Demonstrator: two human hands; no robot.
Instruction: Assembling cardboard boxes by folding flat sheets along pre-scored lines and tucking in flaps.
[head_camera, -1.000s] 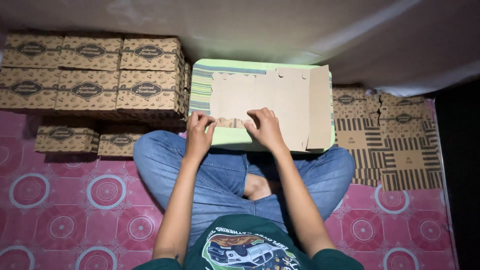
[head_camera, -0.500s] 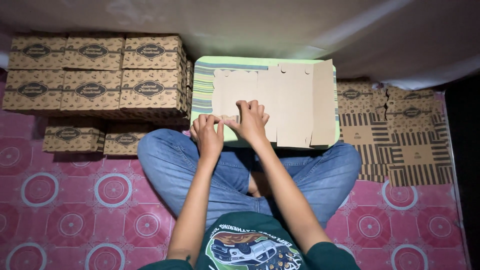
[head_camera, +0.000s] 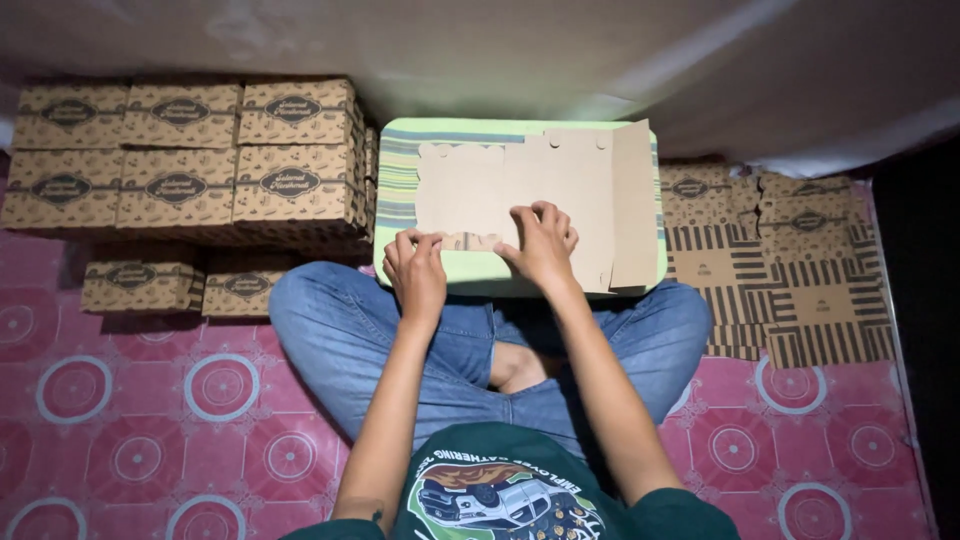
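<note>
A flat brown cardboard box blank (head_camera: 520, 185) lies on a small light-green striped table (head_camera: 395, 180) over my crossed legs. Its right side panel (head_camera: 634, 200) stands folded up. My left hand (head_camera: 415, 272) pinches the small scalloped flap (head_camera: 470, 241) at the blank's near edge. My right hand (head_camera: 545, 245) presses flat on the blank's near middle, fingers spread, just right of that flap.
Assembled brown printed boxes (head_camera: 180, 160) are stacked at the left, with two smaller ones (head_camera: 175, 285) in front. A pile of flat striped box blanks (head_camera: 790, 270) lies at the right on the pink patterned floor (head_camera: 130, 420). A pale wall runs behind.
My hands came together at the near edge half a second ago, then parted slightly. The right panel of the blank stands more upright than a second ago.
</note>
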